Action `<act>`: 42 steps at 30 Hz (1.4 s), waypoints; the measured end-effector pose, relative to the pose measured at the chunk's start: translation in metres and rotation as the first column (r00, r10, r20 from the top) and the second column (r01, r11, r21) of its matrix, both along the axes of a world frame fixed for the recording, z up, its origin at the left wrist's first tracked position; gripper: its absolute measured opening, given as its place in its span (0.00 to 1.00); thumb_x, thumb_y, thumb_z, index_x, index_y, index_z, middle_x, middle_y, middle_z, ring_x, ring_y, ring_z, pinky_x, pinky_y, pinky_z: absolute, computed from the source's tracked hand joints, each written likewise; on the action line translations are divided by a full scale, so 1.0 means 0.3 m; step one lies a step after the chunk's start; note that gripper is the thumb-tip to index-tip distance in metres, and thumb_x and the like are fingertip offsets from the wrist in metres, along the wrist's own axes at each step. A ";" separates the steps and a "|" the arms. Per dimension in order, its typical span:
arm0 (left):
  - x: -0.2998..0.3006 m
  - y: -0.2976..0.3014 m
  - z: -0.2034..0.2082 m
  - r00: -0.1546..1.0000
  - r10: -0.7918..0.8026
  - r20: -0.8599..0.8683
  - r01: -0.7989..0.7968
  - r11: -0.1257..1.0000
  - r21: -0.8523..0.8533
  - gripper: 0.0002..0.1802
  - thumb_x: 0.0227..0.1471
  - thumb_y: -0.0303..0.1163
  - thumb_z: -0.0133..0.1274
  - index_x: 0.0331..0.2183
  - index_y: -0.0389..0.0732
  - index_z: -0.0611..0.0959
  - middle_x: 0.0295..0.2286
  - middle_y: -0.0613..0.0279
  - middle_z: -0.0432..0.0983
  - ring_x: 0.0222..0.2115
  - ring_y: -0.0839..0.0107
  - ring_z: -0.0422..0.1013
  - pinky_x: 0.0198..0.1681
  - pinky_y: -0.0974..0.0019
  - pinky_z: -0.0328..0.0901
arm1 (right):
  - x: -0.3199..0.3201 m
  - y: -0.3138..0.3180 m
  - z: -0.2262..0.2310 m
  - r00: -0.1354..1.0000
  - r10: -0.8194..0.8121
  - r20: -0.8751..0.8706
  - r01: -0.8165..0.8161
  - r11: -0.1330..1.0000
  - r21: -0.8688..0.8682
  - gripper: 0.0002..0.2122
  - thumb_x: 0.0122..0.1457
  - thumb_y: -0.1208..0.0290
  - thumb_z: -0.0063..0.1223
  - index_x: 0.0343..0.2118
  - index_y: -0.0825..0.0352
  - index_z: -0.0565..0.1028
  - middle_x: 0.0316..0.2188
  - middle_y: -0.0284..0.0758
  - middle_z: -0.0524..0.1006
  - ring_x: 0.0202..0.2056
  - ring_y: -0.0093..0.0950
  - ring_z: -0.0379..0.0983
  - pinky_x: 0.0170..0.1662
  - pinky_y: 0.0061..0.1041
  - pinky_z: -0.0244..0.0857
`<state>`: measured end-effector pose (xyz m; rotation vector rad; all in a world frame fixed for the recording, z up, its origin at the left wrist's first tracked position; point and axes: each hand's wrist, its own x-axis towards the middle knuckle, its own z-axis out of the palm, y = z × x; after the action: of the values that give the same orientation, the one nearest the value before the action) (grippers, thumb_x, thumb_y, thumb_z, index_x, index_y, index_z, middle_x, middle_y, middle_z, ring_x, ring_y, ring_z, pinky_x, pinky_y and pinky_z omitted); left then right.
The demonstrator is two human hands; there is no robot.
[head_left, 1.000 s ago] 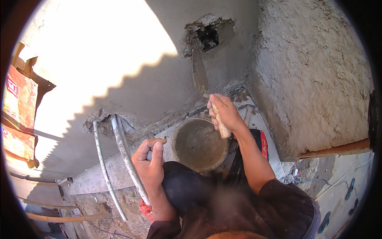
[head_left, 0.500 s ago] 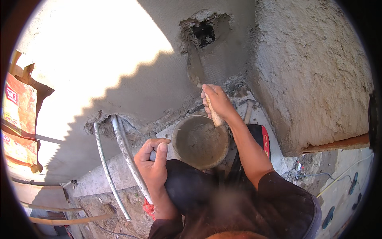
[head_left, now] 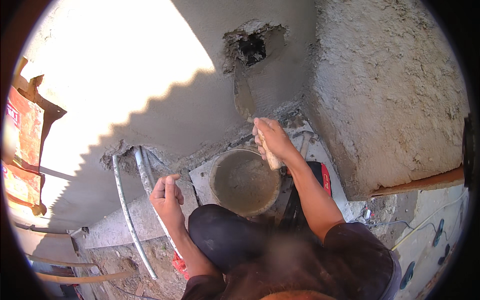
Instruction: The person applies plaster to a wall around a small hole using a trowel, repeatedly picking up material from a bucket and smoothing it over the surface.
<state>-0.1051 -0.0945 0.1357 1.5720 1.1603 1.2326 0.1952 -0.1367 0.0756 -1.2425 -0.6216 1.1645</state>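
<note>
My right hand (head_left: 272,137) grips the pale wooden handle of a trowel (head_left: 243,95). The long, mortar-smeared blade points away from me and lies against the wall, its tip just below a ragged hole (head_left: 252,49) with a dark opening. Wet-looking grey mortar surrounds the hole. Below my right hand stands a round bucket (head_left: 213,175) with grey mortar (head_left: 245,180) inside. My left hand (head_left: 168,196) hovers left of the bucket above my knee, fingers curled and the index finger partly out. Whatever it may hold is hidden.
Two pale pipes (head_left: 127,205) come out of a broken gap in the wall at left. A hammer (head_left: 305,142) lies right of the bucket, near a black and red item (head_left: 326,179). A rough wall (head_left: 390,95) rises at right. Orange torn bags (head_left: 25,145) are at far left.
My left hand has moved left, away from the bucket and my knee. The trowel's blade sits slightly lower from the hole. The whole view has shifted a little.
</note>
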 end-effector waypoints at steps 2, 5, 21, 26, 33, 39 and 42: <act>-0.104 0.064 -0.137 0.997 0.060 -0.042 -0.067 0.976 -0.207 0.18 0.62 0.41 0.56 0.35 0.33 0.85 0.16 0.74 0.65 0.17 0.83 0.58 0.21 0.74 0.53 | 0.004 -0.006 -0.007 1.000 0.022 0.000 -0.022 1.000 0.016 0.17 0.71 0.57 0.41 0.30 0.65 0.67 0.16 0.26 0.64 0.14 0.18 0.63 0.17 0.24 0.61; -0.195 0.106 -0.473 0.968 0.118 -0.221 -0.161 0.969 -0.188 0.22 0.59 0.45 0.59 0.38 0.32 0.85 0.17 0.74 0.64 0.20 0.80 0.60 0.24 0.71 0.56 | -0.009 -0.126 0.028 0.953 0.034 0.300 -0.023 0.999 -0.041 0.17 0.69 0.58 0.45 0.30 0.68 0.68 0.16 0.32 0.69 0.16 0.25 0.68 0.21 0.29 0.65; 0.122 0.031 -0.551 0.966 -0.162 -0.200 0.150 0.986 -0.072 0.16 0.51 0.32 0.64 0.39 0.31 0.86 0.29 0.55 0.82 0.31 0.68 0.74 0.38 0.64 0.66 | 0.031 -0.388 0.090 -0.153 0.674 0.723 -0.143 0.709 -0.691 0.15 0.64 0.62 0.55 0.44 0.68 0.72 0.30 0.51 0.79 0.39 0.52 0.76 0.43 0.50 0.67; 0.133 0.031 -0.485 0.966 -0.073 -0.248 0.091 0.994 0.064 0.15 0.50 0.30 0.64 0.40 0.32 0.86 0.29 0.51 0.79 0.30 0.62 0.73 0.38 0.62 0.66 | -0.002 -0.275 -0.040 -0.269 0.513 0.815 -0.129 0.820 -0.558 0.12 0.62 0.67 0.55 0.43 0.70 0.73 0.29 0.48 0.81 0.35 0.47 0.80 0.39 0.45 0.72; 0.156 0.007 -0.492 0.952 -0.117 -0.284 0.157 0.980 0.124 0.17 0.51 0.32 0.64 0.42 0.34 0.86 0.31 0.50 0.80 0.31 0.58 0.76 0.39 0.61 0.68 | -0.105 -0.319 -0.197 -0.317 0.554 0.770 -0.297 0.713 -0.635 0.09 0.56 0.74 0.53 0.36 0.74 0.76 0.29 0.49 0.81 0.32 0.46 0.81 0.36 0.43 0.75; 0.210 -0.004 -0.482 0.954 -0.088 -0.287 0.139 0.977 0.160 0.16 0.52 0.32 0.63 0.42 0.34 0.86 0.32 0.49 0.80 0.33 0.55 0.77 0.40 0.61 0.68 | -0.040 -0.288 -0.216 -0.041 0.790 0.612 -0.345 0.564 -0.750 0.13 0.62 0.66 0.54 0.36 0.75 0.76 0.28 0.52 0.79 0.35 0.52 0.78 0.41 0.47 0.71; 0.206 0.003 -0.483 0.960 -0.086 -0.266 0.127 0.982 0.142 0.16 0.52 0.32 0.63 0.42 0.34 0.86 0.33 0.48 0.80 0.33 0.54 0.77 0.40 0.60 0.68 | -0.062 -0.339 -0.267 0.183 0.796 0.577 -0.520 0.577 -0.631 0.16 0.62 0.62 0.55 0.36 0.75 0.76 0.27 0.51 0.78 0.32 0.53 0.76 0.39 0.45 0.70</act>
<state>-0.0432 -0.0935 -0.0093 1.9348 1.1433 1.0931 0.1766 -0.2385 -0.0046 -1.8925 -1.9996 1.3431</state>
